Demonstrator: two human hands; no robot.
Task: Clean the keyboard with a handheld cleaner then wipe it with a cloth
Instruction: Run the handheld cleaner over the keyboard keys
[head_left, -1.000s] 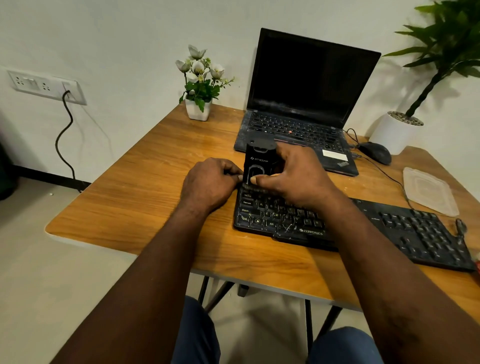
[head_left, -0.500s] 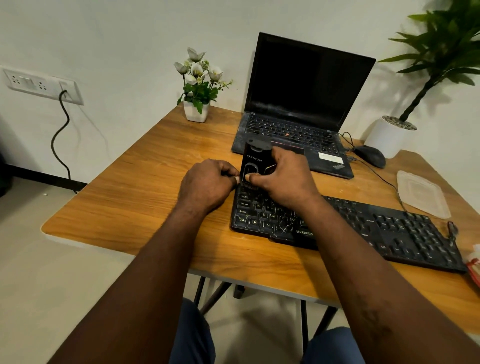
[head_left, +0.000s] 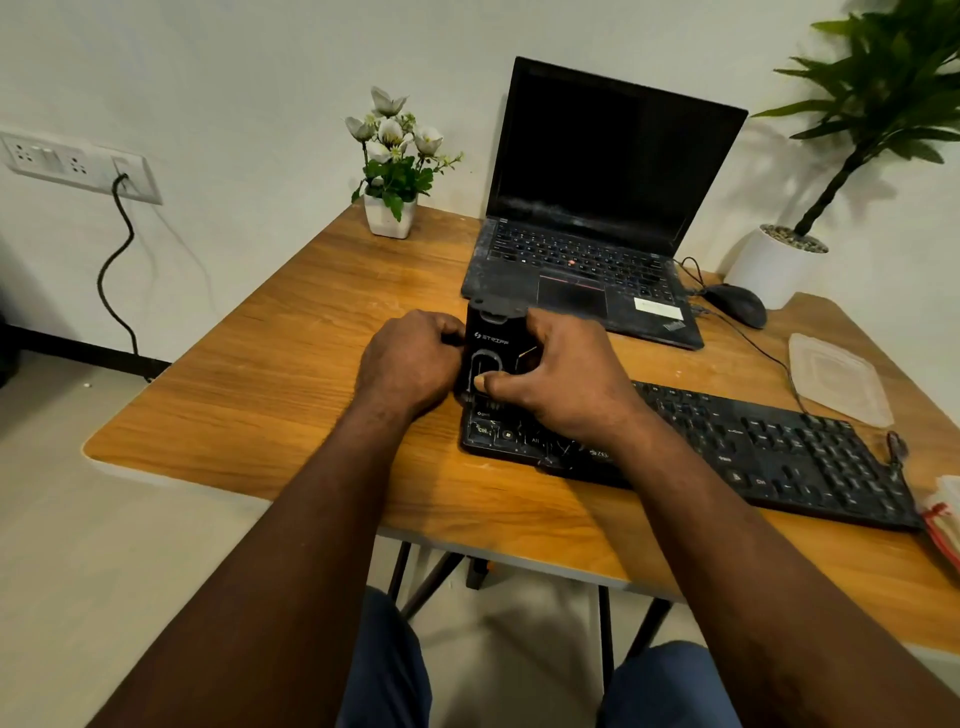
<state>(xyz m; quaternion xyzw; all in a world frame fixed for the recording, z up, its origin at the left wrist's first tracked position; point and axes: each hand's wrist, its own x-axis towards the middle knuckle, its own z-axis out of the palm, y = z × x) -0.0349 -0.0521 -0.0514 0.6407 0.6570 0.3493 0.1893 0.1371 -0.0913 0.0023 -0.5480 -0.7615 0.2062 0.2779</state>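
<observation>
A black handheld cleaner (head_left: 491, 343) stands upright on the left end of the black keyboard (head_left: 769, 452), which lies across the wooden table (head_left: 291, 374). My right hand (head_left: 561, 379) grips the cleaner from the right, with the thumb across its front. My left hand (head_left: 410, 358) is curled against the cleaner's left side, fingers hidden behind it. A cloth with a red stripe (head_left: 945, 519) shows partly at the table's right edge.
An open laptop (head_left: 597, 208) sits just behind the cleaner. A flower pot (head_left: 389, 213) stands at the back left, a mouse (head_left: 737, 304) and a potted plant (head_left: 779, 265) at the back right. A clear plastic lid (head_left: 836, 379) lies behind the keyboard's right part.
The cleaner and both hands have slid toward the near edge of the keyboard's left end, covering more of the key rows. The grip looks the same.
</observation>
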